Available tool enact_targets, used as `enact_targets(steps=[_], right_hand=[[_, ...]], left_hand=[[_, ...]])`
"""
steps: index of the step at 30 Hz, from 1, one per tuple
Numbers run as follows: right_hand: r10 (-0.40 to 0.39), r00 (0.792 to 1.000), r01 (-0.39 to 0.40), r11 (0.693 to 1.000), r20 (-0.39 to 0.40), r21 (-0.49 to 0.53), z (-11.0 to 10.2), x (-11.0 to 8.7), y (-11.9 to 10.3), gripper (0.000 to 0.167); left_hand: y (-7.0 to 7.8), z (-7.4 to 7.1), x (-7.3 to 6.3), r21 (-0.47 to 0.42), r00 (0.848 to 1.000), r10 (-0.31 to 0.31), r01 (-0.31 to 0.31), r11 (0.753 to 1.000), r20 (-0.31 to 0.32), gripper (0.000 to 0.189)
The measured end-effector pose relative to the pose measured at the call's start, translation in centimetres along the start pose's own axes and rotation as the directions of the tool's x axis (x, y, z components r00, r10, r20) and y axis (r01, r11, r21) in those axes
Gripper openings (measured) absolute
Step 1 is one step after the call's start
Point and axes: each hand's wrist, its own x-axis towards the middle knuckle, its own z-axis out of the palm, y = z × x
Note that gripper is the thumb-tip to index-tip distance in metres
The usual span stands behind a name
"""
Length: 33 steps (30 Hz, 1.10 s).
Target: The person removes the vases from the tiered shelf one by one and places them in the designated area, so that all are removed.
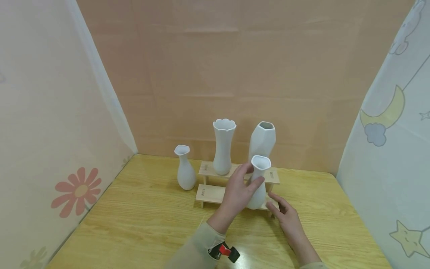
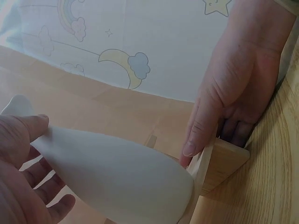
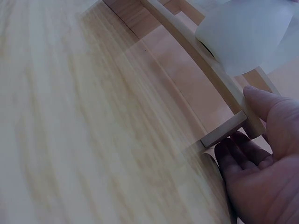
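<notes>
My left hand (image 1: 239,188) holds a white vase (image 1: 258,196) by its narrow neck, thumb on the near side. The vase has a flared, angular rim and a rounded belly. Its base is at the right part of the lower step of a two-tier wooden stand (image 1: 211,194); whether its full weight rests there I cannot tell. At the right end of that step, my right hand (image 1: 289,221) grips the stand. In the right wrist view its thumb (image 3: 261,100) lies against the board's end, and the fingers curl beneath beside the leg.
On the upper step stand a tall scalloped-rim white vase (image 1: 223,149) and, to its right, a faceted white vase (image 1: 262,140), partly hidden behind the held one. Left of the stand, a small white vase (image 1: 186,173) stands on the wooden table (image 1: 141,220). Cloth walls enclose the back and sides.
</notes>
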Motion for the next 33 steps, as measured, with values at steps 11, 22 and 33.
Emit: enact_targets(steps=[11, 22, 33], right_hand=[[-0.011, 1.000, 0.011, 1.000, 0.005, 0.001, 0.04, -0.02, -0.09, 0.073], [-0.005, 1.000, 0.005, 1.000, -0.012, -0.003, 0.19, -0.23, -0.55, 0.073], [-0.007, 1.000, 0.007, 1.000, -0.003, 0.003, 0.09, -0.15, -0.42, 0.072]], left_hand=[[0.01, 0.00, -0.02, 0.005, 1.000, 0.013, -0.012, 1.000, -0.010, 0.027], [0.09, -0.02, -0.01, 0.023, 0.999, 0.049, -0.048, 0.999, -0.019, 0.024], [0.13, 0.07, -0.15, 0.007, 0.996, 0.088, -0.088, 0.996, -0.025, 0.024]])
